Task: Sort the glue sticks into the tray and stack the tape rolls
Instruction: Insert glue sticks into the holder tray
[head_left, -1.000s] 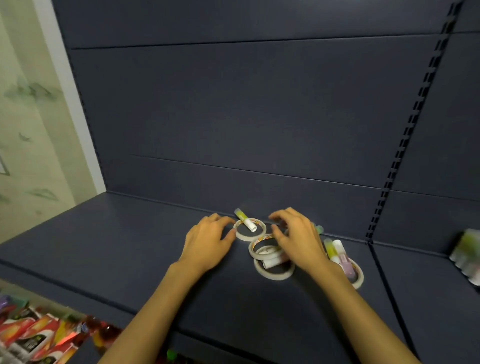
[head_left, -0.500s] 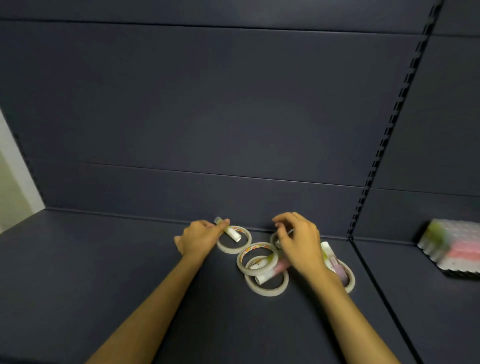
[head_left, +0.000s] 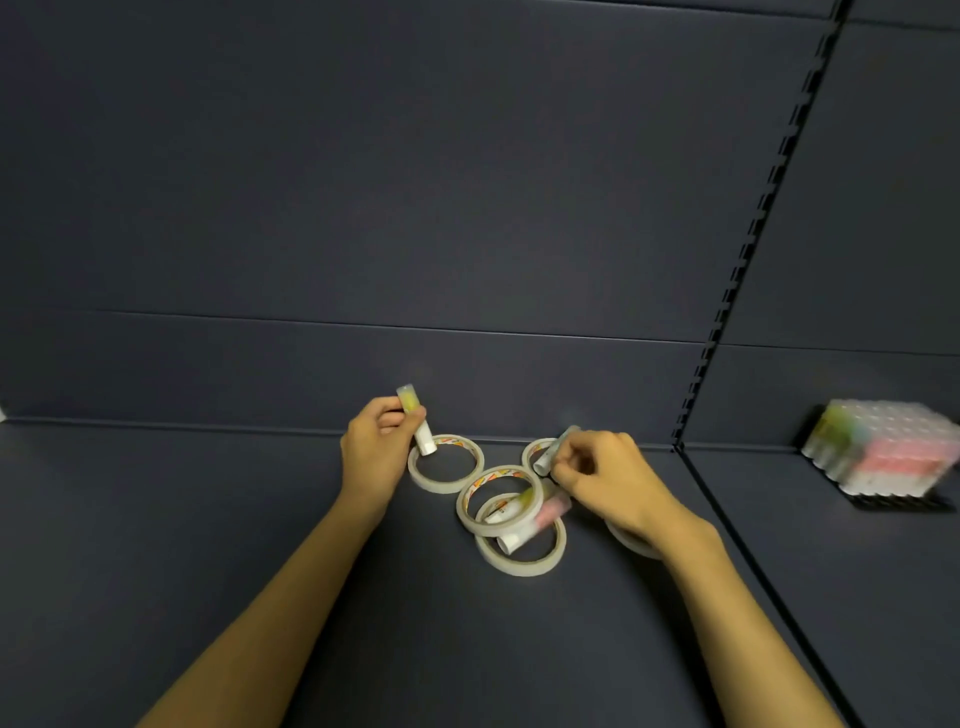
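Note:
My left hand (head_left: 375, 453) grips a yellow-capped glue stick (head_left: 416, 419) lifted above a white tape roll (head_left: 445, 463). My right hand (head_left: 605, 479) pinches a second glue stick (head_left: 551, 452) over another tape roll (head_left: 535, 451) by the back wall. Between the hands lie two overlapping tape rolls (head_left: 478, 506), (head_left: 521, 558) with a yellow glue stick (head_left: 511, 506) and a pink glue stick (head_left: 537, 522) resting across them. One more tape roll (head_left: 631, 543) shows partly under my right wrist. The tray (head_left: 878, 452) packed with glue sticks stands far right, blurred.
Everything sits on a dark shelf (head_left: 208, 509) with a dark back panel. A slotted upright (head_left: 727, 291) and a seam divide this shelf bay from the right bay holding the tray.
My left hand has closed round the yellow-capped glue stick and lifted it off the tape roll. My right hand has picked up a stick by the rear roll. The camera view swung right.

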